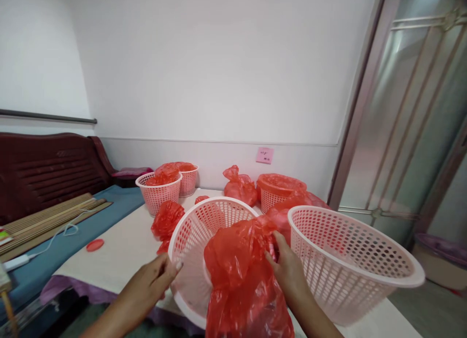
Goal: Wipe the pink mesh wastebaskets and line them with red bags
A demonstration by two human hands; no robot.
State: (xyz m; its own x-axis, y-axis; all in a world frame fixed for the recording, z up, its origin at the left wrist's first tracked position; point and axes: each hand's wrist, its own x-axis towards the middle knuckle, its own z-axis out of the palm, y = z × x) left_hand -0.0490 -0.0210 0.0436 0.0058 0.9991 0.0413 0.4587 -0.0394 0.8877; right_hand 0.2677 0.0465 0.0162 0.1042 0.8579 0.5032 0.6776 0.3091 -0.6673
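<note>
A white perforated basket tilts toward me at the table's front. My left hand is at its left rim, thumb and fingers closed on the edge. A large crumpled red plastic bag hangs over the basket's right side and front. At the bag's upper right, my right hand has its thumb and fingers pinched on the red plastic. Another big white basket stands upright just right of my right hand. A bunched red bag lies left of the tilted basket.
Behind stand two small baskets with red bags, a knotted red bag and a red-covered basket. A red disc lies on the white-covered table. A bench with a blue cover is on the left.
</note>
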